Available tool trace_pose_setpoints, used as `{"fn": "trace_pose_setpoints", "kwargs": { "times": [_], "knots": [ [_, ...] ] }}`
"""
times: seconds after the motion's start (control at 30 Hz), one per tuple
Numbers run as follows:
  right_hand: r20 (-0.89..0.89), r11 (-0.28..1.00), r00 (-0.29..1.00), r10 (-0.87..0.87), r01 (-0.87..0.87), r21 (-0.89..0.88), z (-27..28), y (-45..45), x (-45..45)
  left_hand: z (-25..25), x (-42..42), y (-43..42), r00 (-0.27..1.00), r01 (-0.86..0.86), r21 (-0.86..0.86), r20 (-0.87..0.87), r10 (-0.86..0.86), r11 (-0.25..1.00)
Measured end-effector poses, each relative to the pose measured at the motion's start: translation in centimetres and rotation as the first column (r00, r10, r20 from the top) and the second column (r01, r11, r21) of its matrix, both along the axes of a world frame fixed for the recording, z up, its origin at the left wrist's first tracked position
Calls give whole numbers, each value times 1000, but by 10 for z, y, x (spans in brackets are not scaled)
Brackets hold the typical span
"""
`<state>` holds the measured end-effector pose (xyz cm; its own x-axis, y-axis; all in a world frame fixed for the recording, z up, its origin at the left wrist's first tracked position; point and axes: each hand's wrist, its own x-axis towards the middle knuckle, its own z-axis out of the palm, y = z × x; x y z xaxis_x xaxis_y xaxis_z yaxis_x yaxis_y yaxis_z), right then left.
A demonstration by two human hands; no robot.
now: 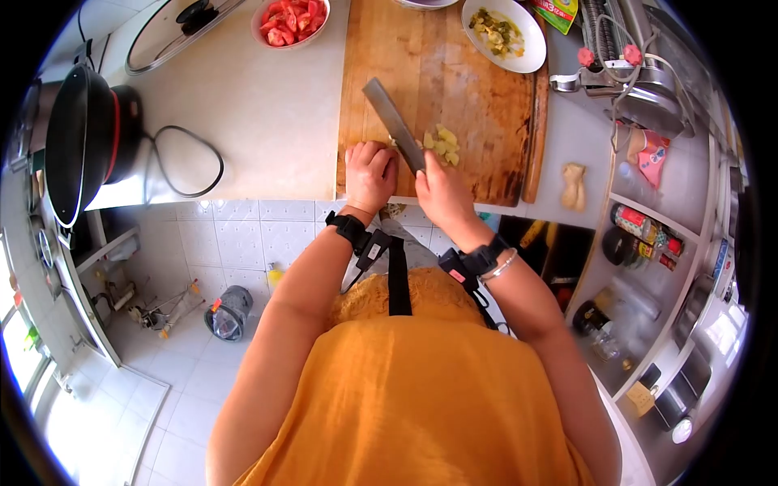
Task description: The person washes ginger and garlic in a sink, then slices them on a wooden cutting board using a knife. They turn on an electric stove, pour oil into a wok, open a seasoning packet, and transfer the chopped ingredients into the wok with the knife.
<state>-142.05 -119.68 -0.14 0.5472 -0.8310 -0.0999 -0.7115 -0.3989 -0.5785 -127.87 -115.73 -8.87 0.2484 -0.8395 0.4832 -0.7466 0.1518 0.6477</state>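
My right hand (446, 198) grips the handle of a cleaver (389, 117), whose broad metal blade slants up and left over the wooden cutting board (421, 49). Just right of the blade lies a small heap of pale yellow slices (442, 146). Close on the blade's left side, my left hand (371, 174) rests at the board's near edge with its fingers curled down. Whatever is under those fingers is mostly hidden; a bit of something pale shows between them and the blade.
A white plate of chopped greenish pickles (496, 36) sits on the board's far right corner. A bowl of cut tomatoes (290, 23) stands to the left, near a glass lid (174, 32). A black pan (81, 146) is far left, a knobby beige piece (574, 186) at right.
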Motion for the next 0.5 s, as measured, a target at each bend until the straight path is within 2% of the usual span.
{"fn": "trace_pose_setpoints", "kwargs": {
  "times": [0.07,0.13,0.23,0.27,0.3,0.33,0.4,0.43,0.5],
  "knots": [
    [-51,993,992,-117,118,19,14,-2,-10,4,-2,0,1000,-10,32,10,10,999],
    [-27,987,986,-162,162,-6,15,-5,-20,7,-1,1,1000,0,46,-29,2,999],
    [98,975,976,-195,181,132,6,-8,-31,12,0,0,997,19,39,-75,-16,999],
    [102,974,974,-200,187,130,6,-8,-33,16,1,2,983,15,94,-181,2,995],
    [137,937,960,-244,197,288,9,-7,-34,23,2,2,959,16,150,-283,27,989],
    [165,877,942,-291,194,440,11,-6,-34,31,3,0,960,21,149,-278,21,989],
    [180,872,934,-308,201,446,7,-4,-36,46,6,-3,960,61,59,-276,-42,996],
    [189,869,929,-318,206,450,6,-3,-36,51,5,-7,970,116,25,-218,-108,993],
    [197,840,920,-339,202,503,4,-2,-35,49,-3,-14,973,174,31,-157,-167,984]
  ]
}}
